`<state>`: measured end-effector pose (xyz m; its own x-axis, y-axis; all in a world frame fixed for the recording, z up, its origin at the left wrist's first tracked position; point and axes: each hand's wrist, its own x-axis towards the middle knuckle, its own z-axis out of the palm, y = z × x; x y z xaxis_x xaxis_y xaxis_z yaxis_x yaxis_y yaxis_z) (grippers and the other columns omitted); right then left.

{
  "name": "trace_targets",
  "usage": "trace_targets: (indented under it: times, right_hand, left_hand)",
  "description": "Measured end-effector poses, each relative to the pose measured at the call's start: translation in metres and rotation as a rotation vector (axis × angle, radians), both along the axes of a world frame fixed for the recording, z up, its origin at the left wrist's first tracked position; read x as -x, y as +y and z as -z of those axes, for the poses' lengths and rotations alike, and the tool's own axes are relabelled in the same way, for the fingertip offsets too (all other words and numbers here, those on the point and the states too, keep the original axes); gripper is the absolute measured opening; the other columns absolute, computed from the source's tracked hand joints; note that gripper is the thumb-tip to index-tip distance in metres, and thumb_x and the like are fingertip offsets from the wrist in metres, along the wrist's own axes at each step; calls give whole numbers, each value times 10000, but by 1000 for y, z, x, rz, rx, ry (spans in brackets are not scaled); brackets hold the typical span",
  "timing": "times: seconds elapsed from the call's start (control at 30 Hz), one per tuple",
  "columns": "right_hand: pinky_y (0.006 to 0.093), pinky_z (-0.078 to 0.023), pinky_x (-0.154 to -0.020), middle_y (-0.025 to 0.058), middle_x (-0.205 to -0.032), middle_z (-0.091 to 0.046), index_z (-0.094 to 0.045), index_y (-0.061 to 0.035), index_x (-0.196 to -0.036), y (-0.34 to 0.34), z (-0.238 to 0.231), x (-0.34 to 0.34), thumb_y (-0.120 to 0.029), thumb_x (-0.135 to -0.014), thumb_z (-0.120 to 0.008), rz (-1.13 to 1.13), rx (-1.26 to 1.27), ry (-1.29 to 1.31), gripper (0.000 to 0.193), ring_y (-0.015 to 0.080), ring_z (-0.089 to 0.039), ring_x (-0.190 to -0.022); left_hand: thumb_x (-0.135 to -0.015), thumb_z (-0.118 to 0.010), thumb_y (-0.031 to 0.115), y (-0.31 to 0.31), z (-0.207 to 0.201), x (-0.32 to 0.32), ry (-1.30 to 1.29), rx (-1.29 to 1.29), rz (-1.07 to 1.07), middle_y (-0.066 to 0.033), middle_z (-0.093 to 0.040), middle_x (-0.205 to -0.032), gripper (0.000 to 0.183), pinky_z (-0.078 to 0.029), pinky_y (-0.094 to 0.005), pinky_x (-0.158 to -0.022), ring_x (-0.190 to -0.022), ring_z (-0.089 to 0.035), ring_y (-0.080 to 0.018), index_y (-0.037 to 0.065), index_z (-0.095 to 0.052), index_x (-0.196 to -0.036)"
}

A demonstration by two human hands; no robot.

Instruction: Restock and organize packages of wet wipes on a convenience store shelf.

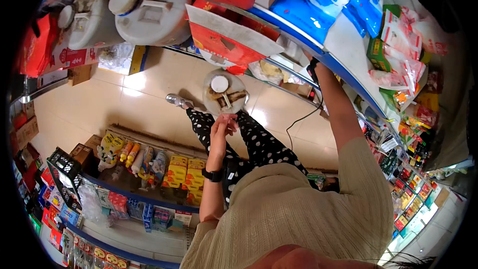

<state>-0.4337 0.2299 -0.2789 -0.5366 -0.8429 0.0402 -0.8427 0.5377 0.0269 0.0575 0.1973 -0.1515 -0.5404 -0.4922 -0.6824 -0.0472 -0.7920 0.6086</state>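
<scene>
My left hand [222,126] hangs in front of my body with fingers loosely curled and partly apart, nothing seen in it. Just beyond its fingertips, a whitish plastic jug [239,87] with a round white cap and a brown-stained handle stands upright on the floor; the hand overlaps its near edge in view, and I cannot tell if they touch. My right arm [343,104] stretches forward to the shelving, a black wristband [312,70] at its wrist. The right hand goes in beneath a blue-edged shelf [326,55], its fingers hidden. Close by is a torn red-and-white carton [231,37].
Two large whitish jugs [164,22] stand at the far left. Blue-and-white bags [318,0] lie on the upper shelf. A dark cable [298,121] hangs down to the tiled floor [159,82]. Behind my left arm, a low shelf holds yellow bottles [177,172]; a black crate [64,172] sits further left.
</scene>
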Motion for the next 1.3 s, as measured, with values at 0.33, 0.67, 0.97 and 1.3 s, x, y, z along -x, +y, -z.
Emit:
trace_targets:
  times: [0.33, 0.67, 0.97, 1.3]
  right_hand:
    - [483, -503, -873, 222, -1098, -663, -671, -53, -1083, -16, -3, -1, -271, -931, -577, 43, -22, 116, 282, 426, -619, -1026]
    - [488, -497, -888, 236, -1093, -664, -676, -42, -1064, -4, -34, 6, -252, -933, -575, 80, -3, 203, 267, 416, -621, -1034]
    - [501, -514, -816, 233, -1024, -674, -668, -19, -1058, 52, -127, -95, -243, -956, -550, 177, 20, 173, 273, 429, -632, -945]
    - [264, -464, -766, 39, -922, -643, -645, 15, -1003, 60, -343, -262, -191, -973, -623, 148, 372, -1183, 209, 118, -568, -844]
  left_hand:
    - [-1026, -422, 353, 3, 22, -21, -29, 1, -35, 8, -604, -814, 389, -403, -210, -673, -724, -527, -67, 29, -629, -1088]
    - [-1027, -435, 317, -49, -5, -25, 4, 73, 51, 15, -614, -818, 343, -385, -208, -668, -744, -534, -63, 51, -647, -1076]
    - [-1018, -451, 293, -91, -53, -30, 90, 164, 245, 7, -639, -868, 311, -376, -205, -672, -780, -562, -76, 58, -632, -1113]
    - [-872, -760, 188, -107, -155, 37, 344, 598, 636, -59, -684, -1068, 420, -519, -289, -851, -988, -629, -118, 5, -600, -1215]
